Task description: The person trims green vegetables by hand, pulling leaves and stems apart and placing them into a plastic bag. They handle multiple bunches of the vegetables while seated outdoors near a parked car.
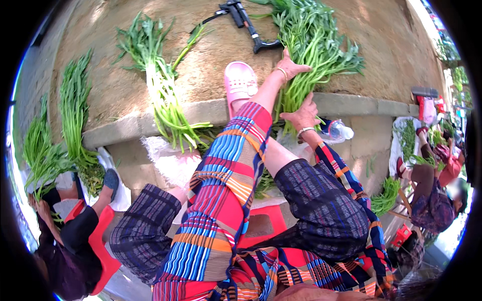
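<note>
A big bunch of leafy greens [314, 37], long-stemmed like water spinach, lies across the raised kerb, its leaves pointing away from me. My left hand [292, 66], with a bangle at the wrist, grips the left side of the bunch below the leaves, thumb across the stems. Lower down, my right hand [304, 115] is closed around the stem ends, its thumb to the left; some fingers are hidden by stems. Left of my pink clog [241, 83], a second bunch of greens [160, 85] rests over the kerb with pale stems toward me.
A black folding cane [243, 22] lies beyond the clog. A clear plastic bottle [340, 131] lies right of my right hand. White sacking [175, 163] lies below the kerb [351, 105]. People sit at both sides, with more greens [75, 105] at left.
</note>
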